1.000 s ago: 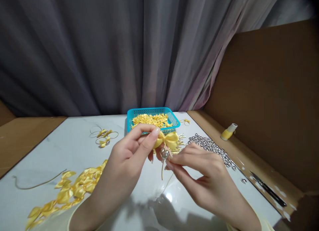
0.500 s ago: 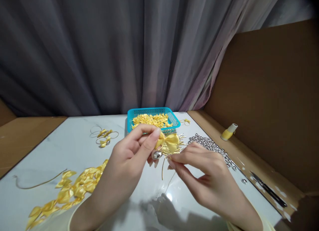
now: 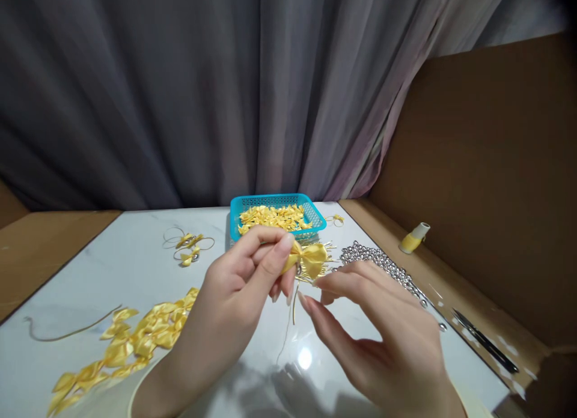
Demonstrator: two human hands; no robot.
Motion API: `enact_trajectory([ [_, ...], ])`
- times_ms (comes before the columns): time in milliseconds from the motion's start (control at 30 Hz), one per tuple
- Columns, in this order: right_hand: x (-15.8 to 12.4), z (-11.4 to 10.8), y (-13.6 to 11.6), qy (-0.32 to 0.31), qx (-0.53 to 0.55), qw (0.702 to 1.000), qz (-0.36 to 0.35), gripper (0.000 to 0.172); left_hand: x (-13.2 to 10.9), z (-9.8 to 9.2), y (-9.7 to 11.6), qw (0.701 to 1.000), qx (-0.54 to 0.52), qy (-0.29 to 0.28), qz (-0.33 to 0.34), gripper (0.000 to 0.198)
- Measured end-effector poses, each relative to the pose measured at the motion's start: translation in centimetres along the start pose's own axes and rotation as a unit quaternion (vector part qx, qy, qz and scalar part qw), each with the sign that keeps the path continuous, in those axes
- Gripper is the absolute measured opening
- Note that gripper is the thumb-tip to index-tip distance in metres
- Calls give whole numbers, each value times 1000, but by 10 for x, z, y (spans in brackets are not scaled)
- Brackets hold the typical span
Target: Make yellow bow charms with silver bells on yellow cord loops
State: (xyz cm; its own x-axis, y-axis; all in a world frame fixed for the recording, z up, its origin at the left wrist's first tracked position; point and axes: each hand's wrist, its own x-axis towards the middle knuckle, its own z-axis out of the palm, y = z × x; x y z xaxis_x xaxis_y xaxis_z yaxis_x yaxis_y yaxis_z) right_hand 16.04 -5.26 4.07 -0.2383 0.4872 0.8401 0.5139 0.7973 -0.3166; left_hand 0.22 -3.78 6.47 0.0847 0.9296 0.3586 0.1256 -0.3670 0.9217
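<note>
My left hand (image 3: 234,298) pinches a small yellow ribbon bow (image 3: 311,257) between thumb and forefinger, held above the white table (image 3: 135,268). A thin gold cord (image 3: 293,307) hangs down from the bow. My right hand (image 3: 383,340) is just right of and below the bow, with fingers loosely curved and apart; its fingertips are close to the cord and I cannot see it gripping anything. A silver bell is mostly hidden behind my left fingers.
A blue mesh basket (image 3: 311,209) of yellow bows stands behind my hands. Yellow bows (image 3: 135,340) lie at front left, finished pieces with bells (image 3: 189,247) further back. Silver bells (image 3: 383,265) are heaped at right, by a thread spool (image 3: 413,238) and scissors (image 3: 484,341).
My right hand has let go of the cord and opened, dropping lower. The silver bell, hanging below the bow before, is now tucked behind my left fingers.
</note>
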Motion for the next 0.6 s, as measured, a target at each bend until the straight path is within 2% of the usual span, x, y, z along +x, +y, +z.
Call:
enact_trajectory([
  [167, 2, 8, 3, 2, -22, 999, -25, 24, -1, -1, -3, 999, -29, -29, -23, 19],
  [300, 3, 12, 4, -10, -3, 1000, -12, 18, -2, -1, -6, 996, -58, -54, -46, 20],
  [433, 5, 9, 5, -24, 121, 989, 79, 14, -3, -1, -6, 995, -59, -60, -50, 21],
  [600, 11, 7, 9, -90, 298, 928, 206, 20, -4, -2, -6, 996, -44, -49, -53, 18],
])
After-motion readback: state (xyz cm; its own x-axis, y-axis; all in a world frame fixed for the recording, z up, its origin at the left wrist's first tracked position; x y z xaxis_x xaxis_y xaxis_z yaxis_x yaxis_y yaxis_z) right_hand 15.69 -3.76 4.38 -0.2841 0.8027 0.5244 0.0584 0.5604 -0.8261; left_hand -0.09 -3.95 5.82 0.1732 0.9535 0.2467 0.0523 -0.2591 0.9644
